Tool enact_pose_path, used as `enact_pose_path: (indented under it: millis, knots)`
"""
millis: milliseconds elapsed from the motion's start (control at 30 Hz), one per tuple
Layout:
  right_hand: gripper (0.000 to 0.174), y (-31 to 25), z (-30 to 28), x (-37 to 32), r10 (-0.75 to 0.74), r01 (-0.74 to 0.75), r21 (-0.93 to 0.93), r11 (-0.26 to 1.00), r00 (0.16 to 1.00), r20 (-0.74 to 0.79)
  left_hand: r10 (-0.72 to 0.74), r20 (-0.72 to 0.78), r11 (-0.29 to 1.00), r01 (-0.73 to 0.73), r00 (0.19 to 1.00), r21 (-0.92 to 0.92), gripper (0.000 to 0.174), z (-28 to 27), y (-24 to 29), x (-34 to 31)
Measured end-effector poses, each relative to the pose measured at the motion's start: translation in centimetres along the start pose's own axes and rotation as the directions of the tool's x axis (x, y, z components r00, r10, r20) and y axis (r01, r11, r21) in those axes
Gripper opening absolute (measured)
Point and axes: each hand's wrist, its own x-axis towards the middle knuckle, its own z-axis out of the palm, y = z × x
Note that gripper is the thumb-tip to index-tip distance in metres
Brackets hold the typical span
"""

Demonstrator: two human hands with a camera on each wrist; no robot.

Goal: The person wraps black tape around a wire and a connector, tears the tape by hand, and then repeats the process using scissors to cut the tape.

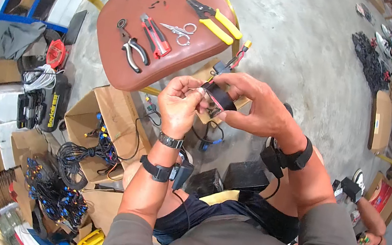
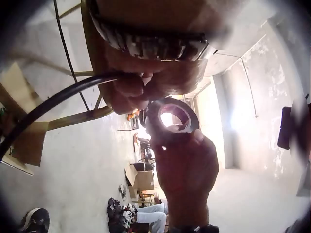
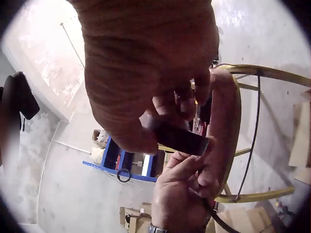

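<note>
My right hand (image 1: pixel 261 105) grips a roll of black electrical tape (image 1: pixel 219 95) between thumb and fingers. In the left wrist view the tape roll (image 2: pixel 193 115) shows its open ring toward the camera. My left hand (image 1: pixel 178 101) is close against the roll's left side, thumb and fingertips pinching a black cable (image 2: pixel 58 97) that trails away from it. Just beyond the fingers, a small black module (image 1: pixel 221 68) with red wires ends in a yellow connector (image 1: pixel 247 44). The right wrist view has the roll (image 3: pixel 180 138) edge-on over my left hand (image 3: pixel 177 194).
A brown chair seat (image 1: pixel 113 57) bears pliers (image 1: pixel 133 49), a red utility knife (image 1: pixel 155 38), scissors (image 1: pixel 182 32) and yellow-handled wire strippers (image 1: pixel 215 21). Below left stand an open cardboard box (image 1: pixel 122 115) and a heap of black cables (image 1: pixel 52 192). Another person's arm (image 1: pixel 372 217) shows at right.
</note>
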Motion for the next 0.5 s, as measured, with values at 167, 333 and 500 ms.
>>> enact_pose_path:
  millis: [167,333,500]
  knots:
    - [0.034,1.7,1.0,-0.1,0.164,-0.167,0.196,0.966,0.986,0.03,0.054,0.027,0.988,-0.05,0.998,-0.144,0.02,-0.1,-0.2,0.6]
    - [0.042,2.4,2.4,0.6,0.373,-0.38,0.173,0.909,0.925,0.073,0.029,0.099,0.982,-0.01,0.995,-0.188,0.026,-0.1,-0.5,0.4]
    - [0.036,3.1,3.1,1.3,0.286,-0.309,0.244,0.919,0.95,0.125,-0.016,0.183,0.97,0.059,0.983,-0.235,0.027,-0.7,-0.4,0.2]
